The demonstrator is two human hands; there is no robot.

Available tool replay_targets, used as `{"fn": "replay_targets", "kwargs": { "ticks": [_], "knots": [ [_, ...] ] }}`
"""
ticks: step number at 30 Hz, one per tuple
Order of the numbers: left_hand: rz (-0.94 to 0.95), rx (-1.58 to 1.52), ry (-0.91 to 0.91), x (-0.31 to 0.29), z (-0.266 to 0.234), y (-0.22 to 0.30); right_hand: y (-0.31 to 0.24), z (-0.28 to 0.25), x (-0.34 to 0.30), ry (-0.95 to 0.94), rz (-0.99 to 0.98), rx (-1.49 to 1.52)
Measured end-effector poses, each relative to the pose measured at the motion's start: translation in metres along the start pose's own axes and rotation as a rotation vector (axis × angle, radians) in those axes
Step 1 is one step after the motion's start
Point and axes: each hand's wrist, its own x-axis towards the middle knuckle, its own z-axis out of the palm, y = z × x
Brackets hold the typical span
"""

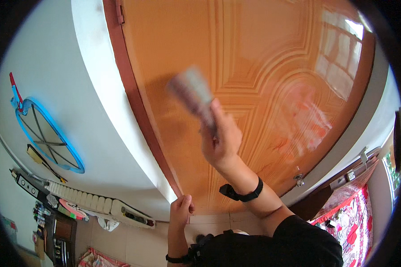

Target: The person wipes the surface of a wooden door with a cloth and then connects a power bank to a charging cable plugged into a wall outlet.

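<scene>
In front of the wooden door (pixel 178 147), my right hand (pixel 223 138) is raised and closed around a flat grey-and-brown thing (pixel 191 91). Motion smears that thing, so its kind does not show; its broad end points up and left, close to the door panel. Lower down, my left hand (pixel 182 210) is curled closed near the bottom of the reddish door frame (pixel 142 113). Whatever its fingers may hold is hidden.
On the left wall hang a blue hoop-shaped frame (pixel 49 135) and a brush (pixel 42 160). Below them stands a white ribbed radiator-style heater (pixel 82 198). A door knob (pixel 299 180) is at the lower right, beyond which lies a red-and-white patterned cloth (pixel 349 227).
</scene>
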Motion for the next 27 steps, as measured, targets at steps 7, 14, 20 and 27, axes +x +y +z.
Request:
{"fn": "replay_targets", "kwargs": {
  "ticks": [7,14,20,27],
  "knots": [
    [0.0,-0.096,0.009,0.0,-0.007,0.001,-0.013,0.026,-0.064,-0.612,0.039,-0.188],
    [0.001,-0.056,-0.02,0.004,-0.007,-0.004,-0.014,-0.042,-0.281,-1.322,0.139,-0.236],
    [0.001,-0.138,-0.057,0.004,-0.005,-0.01,0.023,-0.121,-0.311,-1.541,0.747,-0.207],
    [0.094,-0.13,-0.137,0.024,0.012,0.008,0.056,-0.104,-0.024,-0.216,0.378,0.027]
  ]
}}
